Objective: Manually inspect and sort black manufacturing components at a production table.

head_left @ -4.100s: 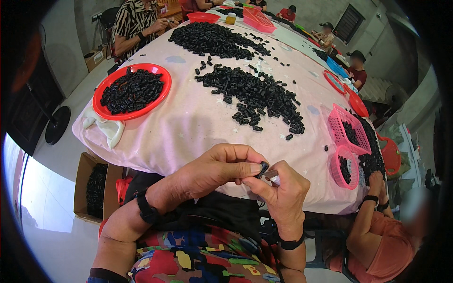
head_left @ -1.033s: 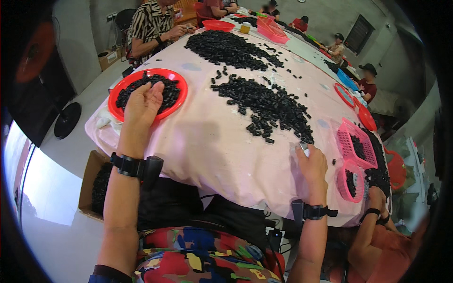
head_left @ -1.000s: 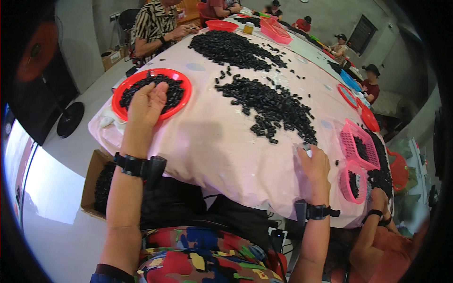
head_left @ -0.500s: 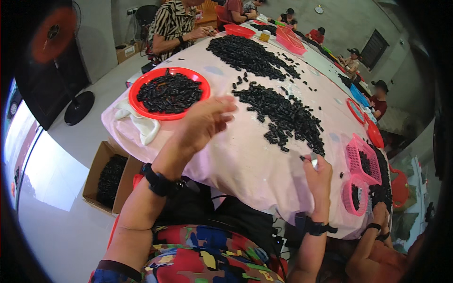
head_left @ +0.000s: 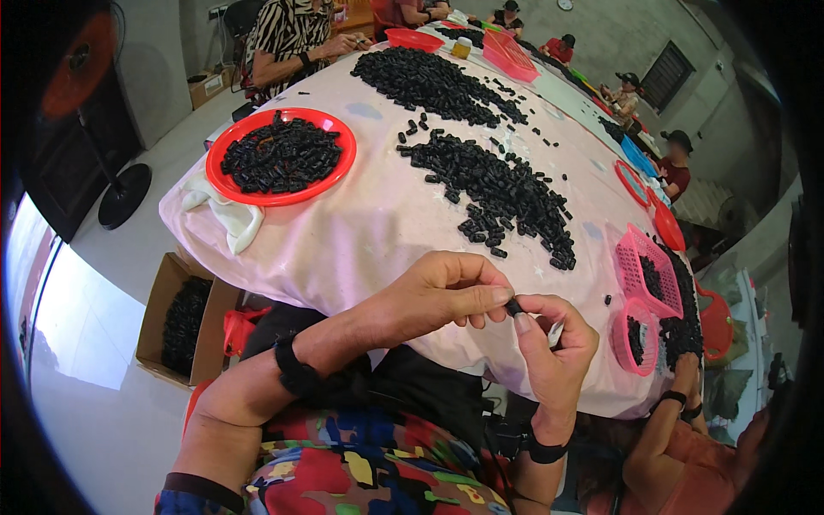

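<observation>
My left hand (head_left: 451,294) and my right hand (head_left: 560,342) meet over the near table edge. Between their fingertips is a small black cylindrical piece (head_left: 513,306), pinched by both. A small whitish object (head_left: 556,333) shows among the right hand's fingers; its kind cannot be made out. Beyond the hands lies a loose heap of similar black pieces (head_left: 493,184), with a larger heap (head_left: 429,86) farther back. To the left, a round red tray (head_left: 347,163) holds many slim dark pieces.
Pink cloth covers the table (head_left: 343,249). A white cloth (head_left: 240,223) hangs beside the tray. An open carton (head_left: 154,318) of black pieces stands on the floor at left. Pink baskets (head_left: 665,292) stand at right, near a co-worker's hands (head_left: 687,378). Other people sit around the table.
My left hand has come from beside the red tray toward the right and nearer, closing its fingers on the black piece. The right hand has moved slightly left and nearer, meeting it.
</observation>
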{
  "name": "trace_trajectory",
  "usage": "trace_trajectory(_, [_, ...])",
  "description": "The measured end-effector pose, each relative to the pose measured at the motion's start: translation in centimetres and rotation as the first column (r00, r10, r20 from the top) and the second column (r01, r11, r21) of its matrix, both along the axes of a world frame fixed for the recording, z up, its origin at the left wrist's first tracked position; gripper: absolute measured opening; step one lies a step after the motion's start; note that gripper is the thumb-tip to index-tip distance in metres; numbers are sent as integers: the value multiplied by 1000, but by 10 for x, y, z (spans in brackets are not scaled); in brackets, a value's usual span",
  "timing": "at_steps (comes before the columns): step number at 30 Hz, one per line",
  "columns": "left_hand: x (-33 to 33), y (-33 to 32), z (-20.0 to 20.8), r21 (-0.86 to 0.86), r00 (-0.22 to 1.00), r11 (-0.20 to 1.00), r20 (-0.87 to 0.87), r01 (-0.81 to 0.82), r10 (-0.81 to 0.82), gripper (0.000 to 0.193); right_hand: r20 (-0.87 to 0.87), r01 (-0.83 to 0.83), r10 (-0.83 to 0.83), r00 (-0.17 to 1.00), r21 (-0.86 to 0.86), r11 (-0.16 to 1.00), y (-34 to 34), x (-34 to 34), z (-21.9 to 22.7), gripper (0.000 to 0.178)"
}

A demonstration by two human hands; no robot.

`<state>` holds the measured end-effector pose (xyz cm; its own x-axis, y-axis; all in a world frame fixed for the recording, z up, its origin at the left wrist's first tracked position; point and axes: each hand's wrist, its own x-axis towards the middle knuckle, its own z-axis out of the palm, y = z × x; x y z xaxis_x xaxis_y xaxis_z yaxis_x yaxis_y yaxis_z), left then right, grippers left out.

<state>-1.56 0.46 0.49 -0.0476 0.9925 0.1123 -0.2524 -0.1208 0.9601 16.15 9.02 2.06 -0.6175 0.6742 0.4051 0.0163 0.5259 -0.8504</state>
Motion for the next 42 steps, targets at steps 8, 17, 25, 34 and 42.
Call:
trace_trajectory(8, [6,2,-7,132,997,991,60,33,-41,16,10,-29,28,1000,89,996,0,4,-4,18])
trace_trajectory(17, [8,-1,-1,89,999,995,-3,38,-37,16,-35,21,-19,999,47,999,-6,5,-3,20])
trace_trajectory(25, [11,0,-4,219,997,975,56,38,-51,16,-47,33,-32,998,31,999,-5,5,-9,17])
trace_trajectory(34, [10,-5,1,119,998,993,-64,21,-14,13,-37,6,4,999,278,960,-6,4,-8,20])
trace_trajectory(42, [11,-6,1,49,992,999,-128,-16,22,11,-43,24,-8,999,389,921,-7,3,-9,24])
